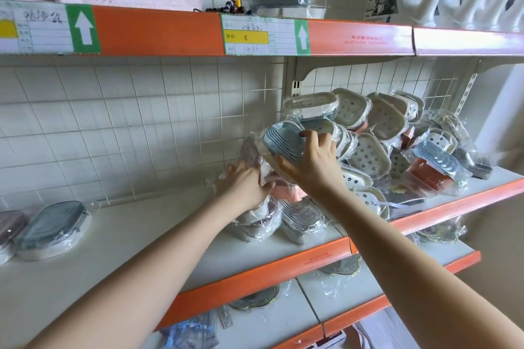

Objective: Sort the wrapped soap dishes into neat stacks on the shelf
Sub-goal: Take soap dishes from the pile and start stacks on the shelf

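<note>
Centre frame: right hand [310, 161] grips a blue wrapped soap dish [283, 143], tilted, lifting it off the jumbled pile [382, 136]. Left hand [246, 181] clamps the small stack [255, 215] below, likely steadying it.

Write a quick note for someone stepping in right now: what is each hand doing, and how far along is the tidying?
Right hand grips a blue wrapped soap dish, tilted, above the pile.
Left hand holds wrapped dishes atop a short stack.
Done: two dishes set at the shelf's left end.
Left: the big jumbled heap on the right, unsorted.
</note>
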